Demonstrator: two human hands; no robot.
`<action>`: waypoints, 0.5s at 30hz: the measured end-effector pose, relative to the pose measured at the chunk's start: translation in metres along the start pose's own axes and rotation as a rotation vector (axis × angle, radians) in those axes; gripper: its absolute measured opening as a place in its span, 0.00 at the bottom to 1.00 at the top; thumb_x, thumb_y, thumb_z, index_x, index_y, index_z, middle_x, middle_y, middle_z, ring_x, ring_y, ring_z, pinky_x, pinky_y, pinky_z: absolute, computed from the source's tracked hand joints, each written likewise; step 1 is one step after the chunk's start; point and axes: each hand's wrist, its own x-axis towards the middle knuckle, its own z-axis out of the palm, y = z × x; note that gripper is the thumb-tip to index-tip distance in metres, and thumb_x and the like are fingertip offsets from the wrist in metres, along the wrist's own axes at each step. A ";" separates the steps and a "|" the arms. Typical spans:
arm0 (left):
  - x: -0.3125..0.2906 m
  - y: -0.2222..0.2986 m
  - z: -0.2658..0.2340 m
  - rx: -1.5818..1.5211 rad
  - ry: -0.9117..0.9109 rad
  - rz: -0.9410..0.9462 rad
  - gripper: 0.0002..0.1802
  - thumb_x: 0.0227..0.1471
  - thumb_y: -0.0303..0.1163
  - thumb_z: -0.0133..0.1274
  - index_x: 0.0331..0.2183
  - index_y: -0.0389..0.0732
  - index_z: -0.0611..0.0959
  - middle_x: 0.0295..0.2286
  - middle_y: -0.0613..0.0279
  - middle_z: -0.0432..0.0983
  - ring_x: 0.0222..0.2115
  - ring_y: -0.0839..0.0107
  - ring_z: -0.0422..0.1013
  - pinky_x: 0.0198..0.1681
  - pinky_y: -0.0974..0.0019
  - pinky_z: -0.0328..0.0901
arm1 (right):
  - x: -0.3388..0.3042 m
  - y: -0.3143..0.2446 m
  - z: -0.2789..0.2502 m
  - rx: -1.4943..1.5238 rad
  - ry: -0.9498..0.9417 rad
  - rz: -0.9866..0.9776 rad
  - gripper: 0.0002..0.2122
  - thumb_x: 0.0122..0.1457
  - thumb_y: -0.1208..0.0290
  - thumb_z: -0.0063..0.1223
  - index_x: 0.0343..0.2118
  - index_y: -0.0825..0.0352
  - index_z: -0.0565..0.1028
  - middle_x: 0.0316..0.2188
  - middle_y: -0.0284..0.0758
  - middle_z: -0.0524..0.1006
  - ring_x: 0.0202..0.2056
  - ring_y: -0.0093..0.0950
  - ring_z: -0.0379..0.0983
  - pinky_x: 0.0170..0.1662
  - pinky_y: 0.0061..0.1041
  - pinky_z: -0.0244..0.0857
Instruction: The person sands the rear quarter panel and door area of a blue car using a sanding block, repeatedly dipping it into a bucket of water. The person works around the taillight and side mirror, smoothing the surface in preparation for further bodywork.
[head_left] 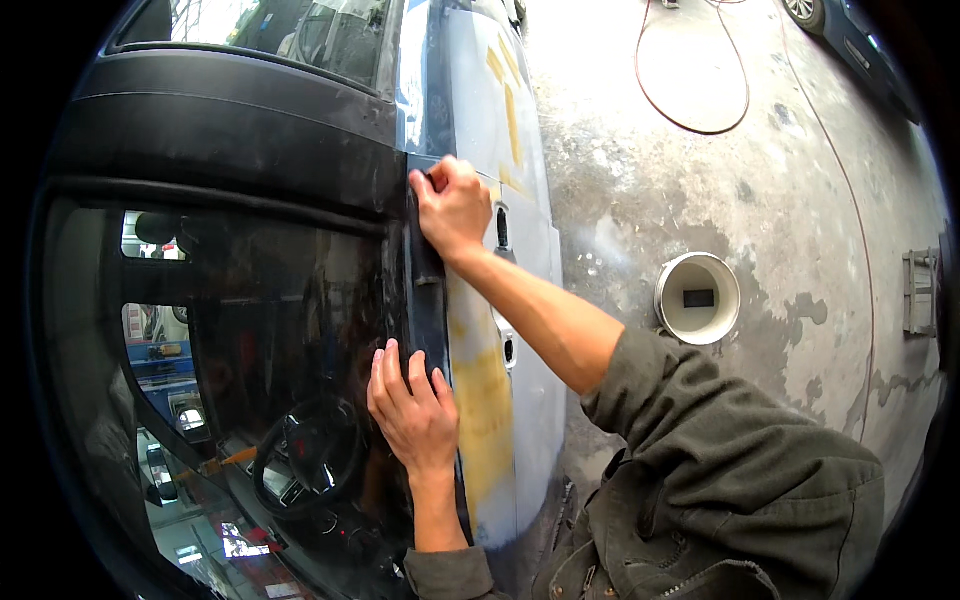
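My right hand (455, 212) is closed, fingers curled over a dark flat strip (428, 265) that lies along the car's door pillar. The strip's near end shows below my palm; my fingers cover the rest, and its kind is unclear. Closer to me, my left hand (415, 415) lies flat with fingers spread, resting on the dark edge between the windshield and the pillar. Right of both hands runs the car's side (525, 400), sanded dull grey with yellowish filler patches (482, 410). Two dark door handle openings (503, 228) sit in it.
A dark car roof (230, 105) and glass (250, 350), with a steering wheel (300, 455) behind it, fill the left. On the concrete floor stands a white bucket (662, 300) with a black block (698, 298) inside. A reddish hose (745, 95) loops farther off, near another car (860, 50).
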 end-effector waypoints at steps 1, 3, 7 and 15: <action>0.002 0.001 -0.001 -0.001 -0.003 0.002 0.19 0.53 0.30 0.58 0.47 0.40 0.77 0.57 0.52 0.67 0.60 0.53 0.61 0.62 0.53 0.56 | 0.010 0.000 0.003 -0.032 -0.002 0.015 0.13 0.53 0.65 0.67 0.22 0.67 0.74 0.24 0.39 0.76 0.27 0.39 0.74 0.32 0.39 0.65; 0.002 0.002 -0.001 -0.002 -0.008 0.001 0.19 0.53 0.30 0.58 0.48 0.40 0.77 0.57 0.52 0.67 0.60 0.53 0.61 0.62 0.53 0.56 | 0.006 0.001 0.002 -0.026 -0.004 0.001 0.13 0.52 0.64 0.67 0.21 0.67 0.74 0.24 0.39 0.76 0.27 0.38 0.75 0.32 0.38 0.65; -0.001 0.000 -0.001 -0.007 -0.004 -0.003 0.19 0.53 0.29 0.57 0.47 0.40 0.77 0.57 0.52 0.67 0.60 0.53 0.61 0.62 0.53 0.56 | 0.000 0.005 -0.004 0.043 -0.079 0.028 0.13 0.51 0.64 0.68 0.22 0.67 0.76 0.22 0.38 0.77 0.25 0.38 0.76 0.30 0.37 0.66; 0.000 0.000 -0.003 -0.008 -0.011 -0.011 0.18 0.53 0.29 0.57 0.47 0.40 0.78 0.58 0.51 0.66 0.59 0.52 0.61 0.62 0.52 0.56 | -0.003 0.007 -0.008 0.098 -0.237 0.103 0.12 0.54 0.63 0.66 0.25 0.65 0.76 0.27 0.39 0.76 0.31 0.41 0.76 0.36 0.40 0.67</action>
